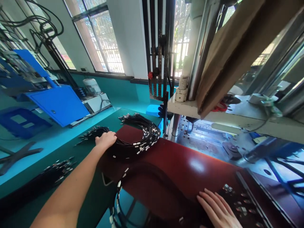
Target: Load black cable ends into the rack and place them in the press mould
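My left hand (105, 139) is stretched far out, palm down, fingers curled over the near end of a black cable bundle (139, 136) w/ metal tips; looks like it's pressing or gripping the wires, can't tell which. The bundle arcs to the right of that hand, across the edge btwn the green mat (90, 177) and the dark red tabletop (185, 167). My right hand (217, 210) is low at bottom right, flat and spread open, holding nothing, resting on the red top just left of a dark tray w/ small metal parts (239, 202). Second cable loop (133, 190) lies btwn both hands, nearer me. More cable bunches (59, 167) sit left of my forearm. Press machine (213, 104) behind.
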`<state>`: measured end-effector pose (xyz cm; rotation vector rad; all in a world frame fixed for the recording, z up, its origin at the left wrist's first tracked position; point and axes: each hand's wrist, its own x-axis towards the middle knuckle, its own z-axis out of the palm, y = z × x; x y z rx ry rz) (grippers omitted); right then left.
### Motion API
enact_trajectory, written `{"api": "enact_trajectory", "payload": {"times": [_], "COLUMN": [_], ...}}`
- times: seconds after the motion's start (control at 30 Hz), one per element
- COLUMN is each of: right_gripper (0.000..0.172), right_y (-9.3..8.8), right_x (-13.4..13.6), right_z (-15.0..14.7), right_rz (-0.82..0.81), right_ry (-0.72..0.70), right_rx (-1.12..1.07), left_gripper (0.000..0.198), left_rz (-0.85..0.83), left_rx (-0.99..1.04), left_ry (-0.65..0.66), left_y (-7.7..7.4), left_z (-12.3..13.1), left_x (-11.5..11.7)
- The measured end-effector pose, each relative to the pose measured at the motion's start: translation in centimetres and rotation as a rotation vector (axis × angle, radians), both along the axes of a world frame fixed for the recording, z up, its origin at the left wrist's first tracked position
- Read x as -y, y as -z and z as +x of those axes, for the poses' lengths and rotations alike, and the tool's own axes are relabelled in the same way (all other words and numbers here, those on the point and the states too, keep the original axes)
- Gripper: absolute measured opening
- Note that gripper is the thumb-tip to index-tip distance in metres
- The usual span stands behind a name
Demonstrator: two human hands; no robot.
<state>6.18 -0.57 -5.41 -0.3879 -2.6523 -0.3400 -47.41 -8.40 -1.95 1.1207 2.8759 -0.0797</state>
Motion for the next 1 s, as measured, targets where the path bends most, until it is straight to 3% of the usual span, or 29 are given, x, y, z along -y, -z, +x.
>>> {"api": "enact_trajectory", "payload": {"times": [0.1,0.17,0.23,0.3,0.4,0.47,0.53,0.6,0.77,0.87,0.93,1.0], "right_gripper": [0.055,0.05,0.047,0.048,0.05,0.048,0.043,0.037,0.01,0.015,0.02,0.019], "right_y": [-1.2,-1.4,-1.3,-1.2,-1.4,-1.8,-2.5,-3.4,-6.0,-7.4,-8.1,-8.8], "right_x": [0.5,0.7,1.1,1.9,2.8,2.9,2.6,2.0,-0.4,-2.6,-4.3,-6.2], "right_z": [3.2,7.1,11.0,13.8,14.6,13.7,12.7,12.0,11.6,11.3,11.0,10.6], "right_rz": [-0.131,-0.202,-0.288,-0.43,-0.624,-0.674,-0.7,-0.745,-0.916,-1.092,-1.061,-0.892], "right_ry": [0.207,0.373,0.526,0.613,0.67,0.722,0.763,0.777,0.839,0.951,0.997,0.987], "right_rx": [-0.032,-0.058,-0.036,0.04,0.121,0.16,0.213,0.254,0.256,0.282,0.3,0.274], "left_gripper": [0.039,0.042,0.041,0.035,0.037,0.048,0.05,0.04,0.03,0.028,0.028,0.029], "left_rz": [0.048,0.191,0.422,0.532,0.321,0.204,0.147,0.12,0.103,0.125,0.135,0.141], "left_rx": [-0.05,-0.152,-0.138,0.088,0.183,0.103,0.031,-0.026,-0.134,-0.139,-0.132,-0.127], "left_ry": [-0.02,0.072,0.287,0.525,1.05,1.221,1.282,1.305,1.316,1.328,1.34,1.351], "left_y": [-0.1,-0.5,-1.2,-1.8,-1.9,-1.3,-0.3,0.9,2.3,2.4,2.4,2.4], "left_z": [1.8,4.0,7.4,12.0,19.8,24.2,27.3,29.1,30.6,31.1,31.5,32.0], "left_x": [0.0,0.1,0.4,1.1,2.3,2.5,2.0,1.1,-0.8,-1.3,-1.8,-2.4]}}
